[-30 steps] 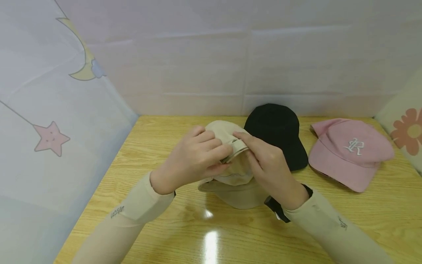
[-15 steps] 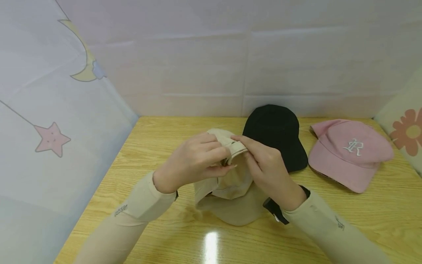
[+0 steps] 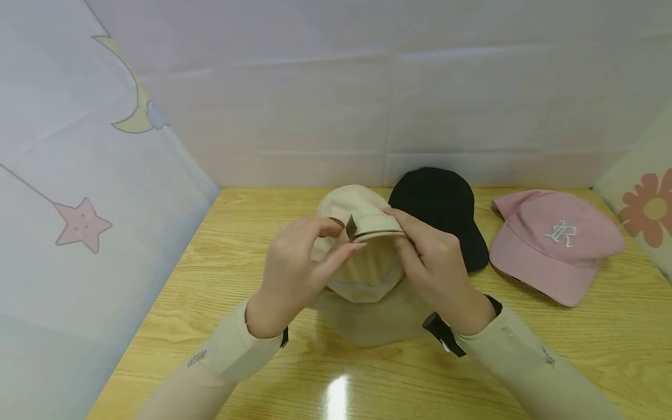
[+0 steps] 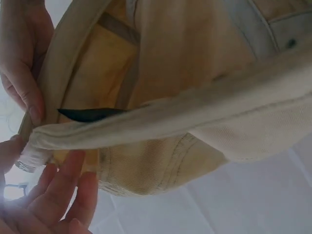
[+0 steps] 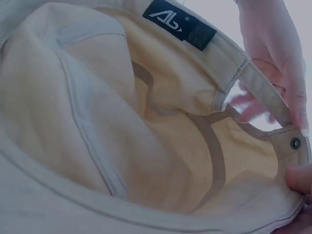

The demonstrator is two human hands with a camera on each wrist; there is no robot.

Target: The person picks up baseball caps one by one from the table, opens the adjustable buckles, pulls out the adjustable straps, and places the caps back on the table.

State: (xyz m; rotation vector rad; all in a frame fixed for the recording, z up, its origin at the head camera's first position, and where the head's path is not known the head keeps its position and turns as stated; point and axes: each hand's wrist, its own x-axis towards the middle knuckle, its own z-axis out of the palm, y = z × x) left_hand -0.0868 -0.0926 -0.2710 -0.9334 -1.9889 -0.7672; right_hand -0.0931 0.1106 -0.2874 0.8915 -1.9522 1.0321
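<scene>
A beige baseball cap [image 3: 357, 201] is held between both hands with its back strap [image 3: 378, 224] towards the camera and its brim [image 3: 362, 321] low over the table. Thumb and index finger of my left hand [image 3: 294, 268] form a C at the strap's left end, thumb tip at its lower edge. My right hand [image 3: 433, 268] pinches the right end of the strap, thumb beneath and fingers on top. In the right wrist view, the right thumb lies just below a metal snap [image 5: 295, 143], and a black label [image 5: 179, 24] shows inside the cap.
Behind the beige cap stands a black cap [image 3: 433, 198], partly overlapped by my right hand. A pink cap [image 3: 562, 233] with an embroidered letter lies on the right. The wooden table [image 3: 236, 233] meets a pale cloth backdrop [image 3: 315, 93].
The beige cap first dips, then rises again. My left fingers have spread from a tight grip, and the strap has turned flatter, showing a dark end. My right hand keeps its pinch.
</scene>
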